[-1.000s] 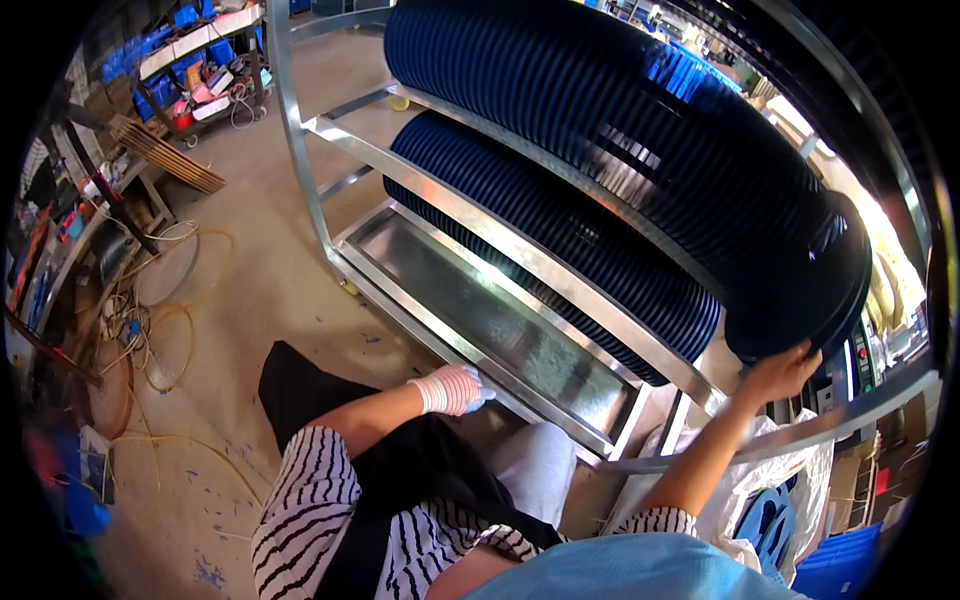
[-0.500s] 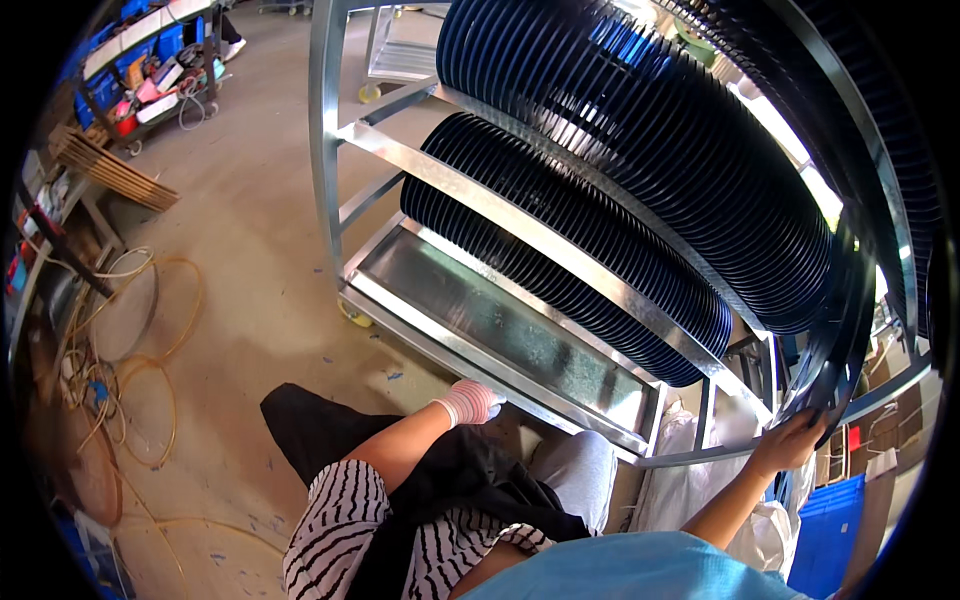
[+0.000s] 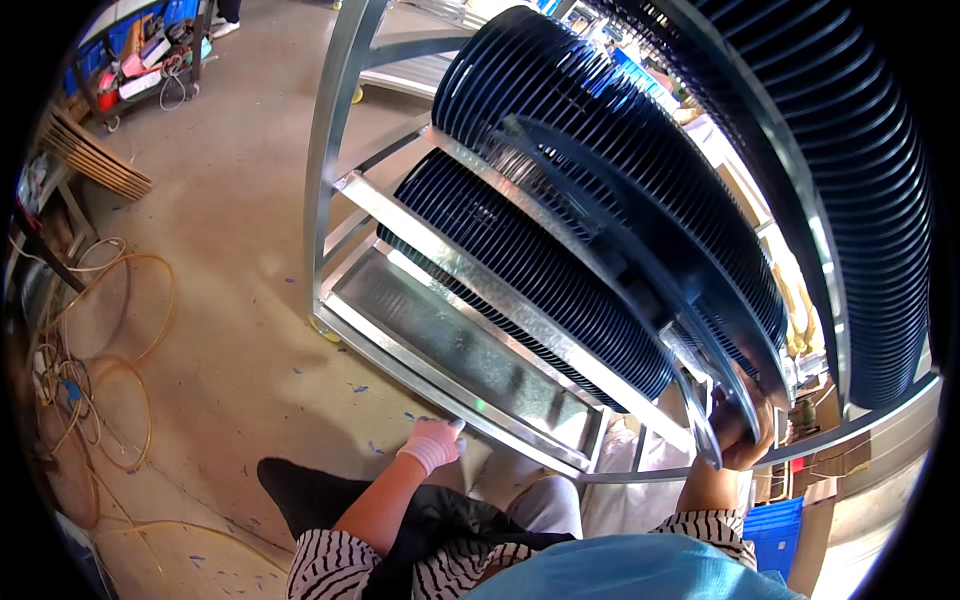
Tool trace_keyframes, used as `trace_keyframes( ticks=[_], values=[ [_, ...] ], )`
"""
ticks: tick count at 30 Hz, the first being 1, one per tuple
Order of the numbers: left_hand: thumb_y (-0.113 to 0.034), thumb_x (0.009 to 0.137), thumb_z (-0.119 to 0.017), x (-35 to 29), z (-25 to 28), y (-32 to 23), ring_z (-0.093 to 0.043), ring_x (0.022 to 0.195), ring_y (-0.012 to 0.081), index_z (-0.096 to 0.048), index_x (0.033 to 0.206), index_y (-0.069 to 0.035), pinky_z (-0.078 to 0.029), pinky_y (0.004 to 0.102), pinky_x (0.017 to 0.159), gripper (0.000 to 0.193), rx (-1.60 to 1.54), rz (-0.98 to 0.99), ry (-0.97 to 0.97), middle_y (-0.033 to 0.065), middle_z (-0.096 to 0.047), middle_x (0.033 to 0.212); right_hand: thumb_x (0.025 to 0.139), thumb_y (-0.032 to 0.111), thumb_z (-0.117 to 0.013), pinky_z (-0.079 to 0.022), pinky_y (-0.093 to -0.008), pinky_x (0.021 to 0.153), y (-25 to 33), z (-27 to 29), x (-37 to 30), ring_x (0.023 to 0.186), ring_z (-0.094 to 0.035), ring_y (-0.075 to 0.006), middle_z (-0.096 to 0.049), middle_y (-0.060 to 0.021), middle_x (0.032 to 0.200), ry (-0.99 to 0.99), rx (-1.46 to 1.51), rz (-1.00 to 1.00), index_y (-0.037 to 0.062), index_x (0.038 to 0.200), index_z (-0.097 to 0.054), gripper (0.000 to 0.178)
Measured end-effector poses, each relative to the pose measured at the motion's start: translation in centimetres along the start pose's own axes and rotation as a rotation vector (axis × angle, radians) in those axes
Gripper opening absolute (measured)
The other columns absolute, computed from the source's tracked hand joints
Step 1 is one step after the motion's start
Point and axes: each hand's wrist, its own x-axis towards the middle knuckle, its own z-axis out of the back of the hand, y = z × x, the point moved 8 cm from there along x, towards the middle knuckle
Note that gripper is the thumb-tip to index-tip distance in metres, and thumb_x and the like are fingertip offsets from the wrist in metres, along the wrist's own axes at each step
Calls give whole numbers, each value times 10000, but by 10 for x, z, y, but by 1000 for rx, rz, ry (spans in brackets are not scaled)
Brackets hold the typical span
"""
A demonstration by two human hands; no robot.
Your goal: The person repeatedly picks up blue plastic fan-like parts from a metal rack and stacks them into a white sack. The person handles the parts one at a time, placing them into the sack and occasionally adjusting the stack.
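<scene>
My right hand (image 3: 748,440) is closed on the lower rim of a few thin, dark blue round plates (image 3: 660,240). They stand fanned and tilted in front of a metal rack (image 3: 490,290), blurred in part, so their exact number cannot be told. Long rows of similar dark plates (image 3: 540,80) stand on edge along the rack's rails. My left hand (image 3: 432,443), in a pale pink striped glove, hangs with curled fingers close to the rack's lower front rail. Nothing shows in it, and its palm side is hidden.
The rack's bottom metal tray (image 3: 450,340) lies near my knees. Cables and hoses (image 3: 140,370) coil on the floor at left, by stacked brown boards (image 3: 95,160). A blue crate (image 3: 772,530) stands at lower right. Another plate row (image 3: 860,200) curves along the right.
My right hand has moved left and slightly down, swinging the held plates from the rack's right end across its front. The view has shifted; my left hand stays low, near the lower rail.
</scene>
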Motion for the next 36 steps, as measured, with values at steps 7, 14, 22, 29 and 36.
trace_keyframes(
  ticks=[7, 14, 22, 29, 36],
  values=[
    [-382, 887, -490, -45, -39, -22, -618, 1022, 335, -527, 1292, -130, -479, 438, 886, 478, -403, 144, -174, 141, -640, 1153, 852, 234, -629, -523, -340, 807, -37, 42, 25, 949, -642, -262, -629, -170, 1115, 83, -141, 72, -68, 1242, -506, 508],
    [-212, 867, -571, -222, 21, -62, -515, 1164, 425, -403, 1373, 9, -416, 433, 999, 578, -861, 471, -1221, 269, -533, 1267, 936, 24, -524, -442, -209, 766, 9, -61, 51, 817, -549, -82, -602, -28, 903, 383, 736, -581, -18, 1073, -556, 147],
    [-162, 793, -742, -306, 215, -112, -388, 1222, 230, -102, 1487, -49, -329, 335, 1082, 951, -1483, 61, -1475, 138, -354, 1396, 880, 81, -597, -502, -356, 591, 141, -35, 89, 660, -658, -300, -652, -153, 785, 570, 565, -155, 33, 1087, -604, 212],
    [-351, 903, -580, -332, 257, -97, -595, 941, 198, -563, 1139, -108, -540, 380, 796, 339, -2516, -688, -1177, 58, -605, 1056, 788, -47, -634, -537, -326, 679, 194, 43, 137, 754, -692, -296, -696, -168, 994, 466, 925, 70, -36, 1044, -613, 258],
    [-354, 903, -571, -388, 314, -99, -566, 1004, 192, -526, 1180, -95, -523, 383, 845, 382, -1914, -708, -1451, 56, -579, 1100, 920, 258, -603, -526, -358, 823, 248, 117, 193, 908, -684, -330, -678, -221, 1033, 291, 1030, 534, -72, 1038, -612, 350]
  ],
)
